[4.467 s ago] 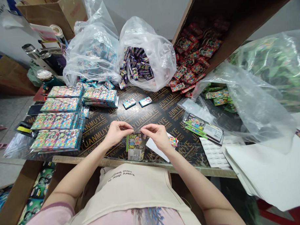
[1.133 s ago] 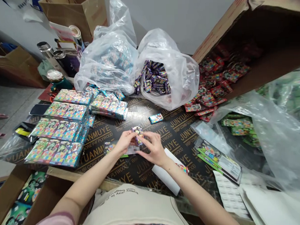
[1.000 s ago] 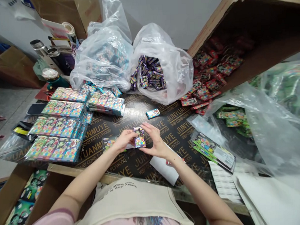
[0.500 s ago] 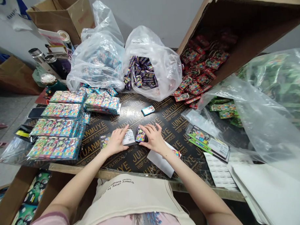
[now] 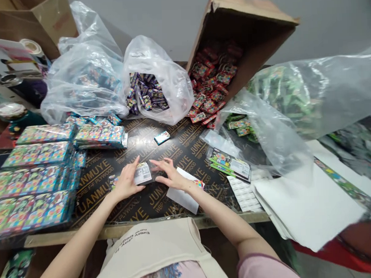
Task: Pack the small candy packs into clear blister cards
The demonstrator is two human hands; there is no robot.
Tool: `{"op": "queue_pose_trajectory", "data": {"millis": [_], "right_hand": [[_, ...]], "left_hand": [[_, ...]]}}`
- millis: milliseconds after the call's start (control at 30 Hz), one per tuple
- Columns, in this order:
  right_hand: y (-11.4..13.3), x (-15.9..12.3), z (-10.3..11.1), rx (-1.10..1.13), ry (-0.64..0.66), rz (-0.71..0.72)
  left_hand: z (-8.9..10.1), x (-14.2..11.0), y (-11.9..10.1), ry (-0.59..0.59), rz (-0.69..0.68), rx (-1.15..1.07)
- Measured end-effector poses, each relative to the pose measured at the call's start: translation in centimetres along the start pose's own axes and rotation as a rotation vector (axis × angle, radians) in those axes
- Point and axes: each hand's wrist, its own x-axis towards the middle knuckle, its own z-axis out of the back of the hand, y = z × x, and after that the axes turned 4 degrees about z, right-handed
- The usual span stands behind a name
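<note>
On the table, my left hand (image 5: 127, 180) rests across a flat black printed package (image 5: 147, 172) with a white barcode label, holding it between thumb and forefinger. Part of the package sticks out left of that hand. My right hand (image 5: 167, 174) is just off the package's right end, fingers apart, with nothing seen in it. A white sheet (image 5: 183, 198) lies under my right wrist, and a small red packet (image 5: 199, 183) shows beside it. Farther back, one small blue packet (image 5: 162, 137) lies alone.
Stacks of wrapped multi-packs (image 5: 28, 181) fill the left. Behind are a bag of blue packets (image 5: 83, 86), a bag of purple packets (image 5: 159, 75) and a tipped carton (image 5: 250, 68) spilling red packets. Right are green packets (image 5: 241, 127), flat printed sleeves (image 5: 230, 163) and white sheets (image 5: 300, 204).
The small purple packet that was under my right fingers no longer shows. My right fingers are now apart beside the package's end. The whole view has swung to the right.
</note>
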Motion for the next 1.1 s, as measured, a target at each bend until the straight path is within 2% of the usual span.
{"op": "queue_pose_trajectory", "data": {"millis": [67,133,200,267,333,400,467,567,700,800,900,1000,1100], "right_hand": [[-2.6,1.4,1.9,-0.1,-0.182,-0.108],[-6.7,3.1,4.8,-0.298,-0.469,-0.322],[-11.5,4.8,8.2,-0.518,-0.592,-0.53],[-16.0,6.2,11.4,-0.679,-0.483,-0.637],[-19.3,7.2,13.7,-0.761,-0.267,-0.674],[-21.2,7.6,15.0,-0.777,-0.095,-0.695],[-21.7,7.5,15.0,-0.768,-0.041,-0.688],[-20.5,5.8,13.1,-0.752,-0.036,-0.606],[-17.1,0.4,8.7,-0.722,-0.053,-0.482],[-14.5,-4.2,6.2,-0.675,-0.167,-0.423],[-11.5,-6.6,5.1,-0.571,-0.341,-0.398],[-7.4,-6.2,4.3,-0.46,-0.483,-0.282],[-2.4,-4.6,2.7,-0.444,-0.504,-0.068]], "left_hand": [[-0.5,0.1,0.3,0.011,0.006,0.027],[-1.1,0.1,0.5,0.013,0.009,0.052],[-1.9,-0.2,0.7,0.007,-0.009,0.077],[-2.5,-0.4,0.9,-0.01,-0.033,0.106],[-3.0,-0.6,0.9,-0.031,-0.045,0.13],[-3.2,-0.6,0.9,-0.039,-0.047,0.142],[-3.1,-0.5,0.8,-0.037,-0.046,0.146],[-3.0,-0.4,0.7,-0.042,-0.044,0.153],[-3.1,-0.5,0.8,-0.046,-0.049,0.158],[-2.9,-0.5,1.1,-0.029,-0.048,0.144],[-2.3,-0.2,0.4,-0.015,-0.028,0.104],[-1.9,0.8,-2.2,-0.051,0.05,-0.099],[-2.2,2.1,-6.0,-0.084,0.224,-0.603]]}}
